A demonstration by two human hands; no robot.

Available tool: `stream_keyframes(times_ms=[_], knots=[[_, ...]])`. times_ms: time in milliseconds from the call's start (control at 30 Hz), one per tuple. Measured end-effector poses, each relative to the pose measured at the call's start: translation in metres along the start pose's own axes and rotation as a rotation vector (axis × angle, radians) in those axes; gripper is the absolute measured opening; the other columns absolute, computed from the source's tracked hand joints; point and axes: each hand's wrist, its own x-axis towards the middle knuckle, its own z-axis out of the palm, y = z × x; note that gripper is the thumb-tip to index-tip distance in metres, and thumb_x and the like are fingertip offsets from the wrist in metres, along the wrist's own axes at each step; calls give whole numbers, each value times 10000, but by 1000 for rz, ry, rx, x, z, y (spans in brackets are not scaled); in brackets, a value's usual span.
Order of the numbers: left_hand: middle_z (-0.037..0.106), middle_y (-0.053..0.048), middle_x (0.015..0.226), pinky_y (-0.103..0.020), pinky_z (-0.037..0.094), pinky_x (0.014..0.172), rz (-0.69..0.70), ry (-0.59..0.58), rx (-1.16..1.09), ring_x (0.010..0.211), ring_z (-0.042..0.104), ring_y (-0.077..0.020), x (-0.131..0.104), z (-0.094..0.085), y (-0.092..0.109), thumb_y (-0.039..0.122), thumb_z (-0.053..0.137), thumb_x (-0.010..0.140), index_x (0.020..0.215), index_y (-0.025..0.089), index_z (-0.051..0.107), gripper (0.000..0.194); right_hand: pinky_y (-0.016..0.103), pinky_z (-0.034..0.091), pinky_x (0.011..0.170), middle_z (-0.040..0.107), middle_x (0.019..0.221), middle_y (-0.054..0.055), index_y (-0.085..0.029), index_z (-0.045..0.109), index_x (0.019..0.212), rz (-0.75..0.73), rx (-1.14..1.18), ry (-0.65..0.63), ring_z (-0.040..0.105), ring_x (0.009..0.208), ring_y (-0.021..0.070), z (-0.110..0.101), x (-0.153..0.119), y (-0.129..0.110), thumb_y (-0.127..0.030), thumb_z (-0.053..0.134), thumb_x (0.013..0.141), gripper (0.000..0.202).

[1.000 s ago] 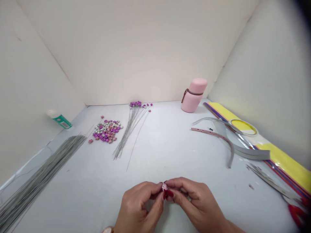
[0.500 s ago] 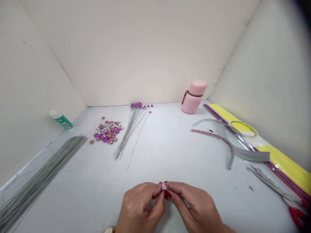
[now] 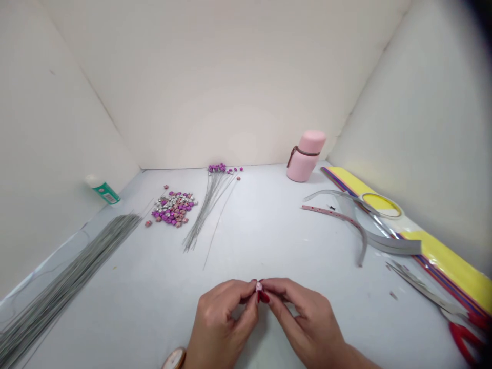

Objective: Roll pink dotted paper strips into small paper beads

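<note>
Near the table's front edge, my left hand [image 3: 225, 315] and my right hand [image 3: 307, 318] meet at the fingertips. Both pinch one small pale pink piece [image 3: 259, 287] between thumbs and forefingers; its exact shape is mostly hidden. Ahead and to the left lies a heap of small purple, silver and pink pieces [image 3: 175, 209]. Beside it is a fan of thin wires [image 3: 205, 210] with purple tips [image 3: 217, 168] at the far end. One separate wire [image 3: 219, 225] with a pink tip lies just right of that fan.
A thick bundle of grey wires [image 3: 73, 277] runs along the left, near a green-and-white tube [image 3: 104, 190]. At the back right stands a pink bottle [image 3: 306, 156]. Curved strips [image 3: 395, 245], a tape ring [image 3: 400, 210], yellow sheets [image 3: 453, 259] and red-handled scissors [image 3: 461, 333] lie right.
Both hands, still pinching the small piece, appear slightly higher in the picture. The view has shifted a little, and more of the wristwatch and scissors shows.
</note>
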Motion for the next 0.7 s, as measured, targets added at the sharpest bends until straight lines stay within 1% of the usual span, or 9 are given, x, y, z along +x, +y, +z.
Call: stream_keyframes(times_ms=[67, 167, 400, 467, 533, 700], knots=[[689, -40, 742, -197, 510, 601, 46, -2, -22, 646, 633, -125, 0, -2, 0, 53, 536, 742, 872, 151, 629, 187, 188, 545, 614, 702, 780, 47, -170, 590, 938, 59, 55, -38, 666, 687, 142, -3, -1, 1, -142, 469, 809, 179], [694, -45, 776, -190, 514, 628, 75, -6, -48, 684, 640, -126, 0, -4, -1, 39, 534, 746, 900, 157, 627, 215, 201, 542, 636, 703, 804, 38, -200, 596, 956, 33, 42, -78, 663, 711, 143, -6, -2, 3, -139, 457, 820, 204], [696, -45, 774, -183, 518, 613, 32, -34, -26, 673, 644, -127, 2, -3, -2, 54, 544, 748, 916, 160, 626, 215, 194, 548, 559, 712, 709, 34, -180, 625, 893, -78, -34, 6, 670, 619, 137, -5, 4, 4, -154, 442, 839, 192], [689, -44, 735, -188, 515, 590, 31, -42, -3, 640, 639, -127, 2, -3, -1, 56, 539, 748, 893, 152, 629, 196, 192, 551, 567, 717, 716, 37, -173, 625, 888, -104, -74, 22, 674, 622, 137, -5, 5, 4, -151, 438, 842, 194], [672, -41, 661, -196, 508, 553, 43, -32, 30, 583, 625, -126, 2, -2, 0, 59, 537, 740, 829, 142, 635, 156, 198, 555, 570, 722, 718, 43, -163, 627, 866, -144, -130, 44, 676, 614, 140, -5, 5, 4, -143, 427, 846, 201], [636, -16, 548, -197, 477, 491, 89, 54, 115, 488, 585, -116, 3, 0, 5, 53, 547, 700, 679, 150, 608, 117, 224, 545, 504, 718, 650, 54, -132, 630, 792, -259, -328, 63, 669, 524, 156, -3, 2, -1, -119, 384, 857, 255]])
